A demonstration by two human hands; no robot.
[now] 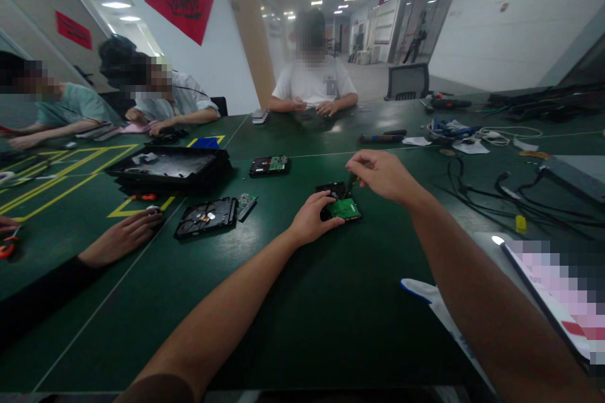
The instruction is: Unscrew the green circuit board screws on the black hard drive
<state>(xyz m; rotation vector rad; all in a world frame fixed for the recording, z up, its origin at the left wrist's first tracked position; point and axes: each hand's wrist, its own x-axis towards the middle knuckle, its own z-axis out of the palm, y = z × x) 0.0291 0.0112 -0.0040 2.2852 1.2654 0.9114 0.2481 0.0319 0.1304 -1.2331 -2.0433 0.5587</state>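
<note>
A hard drive [346, 208] with a green circuit board facing up lies on the green table in front of me. My left hand [314, 216] grips it from its left side, thumb along the near edge and fingers over the far part. Above its right side, my right hand [382, 175] is closed around a screwdriver [350, 184], held nearly upright with its tip down at the drive. The exact spot the tip meets is too small to make out. Left of my hand lie another hard drive [207, 216] and a loose circuit board [246, 206].
A third drive [269, 165] and black trays [172, 167] lie farther back. A co-worker's hand [123, 236] rests at left. Black cables [477, 198], a white glove [451, 315] and a tablet-like device [543, 296] lie at right. Other people sit across the table.
</note>
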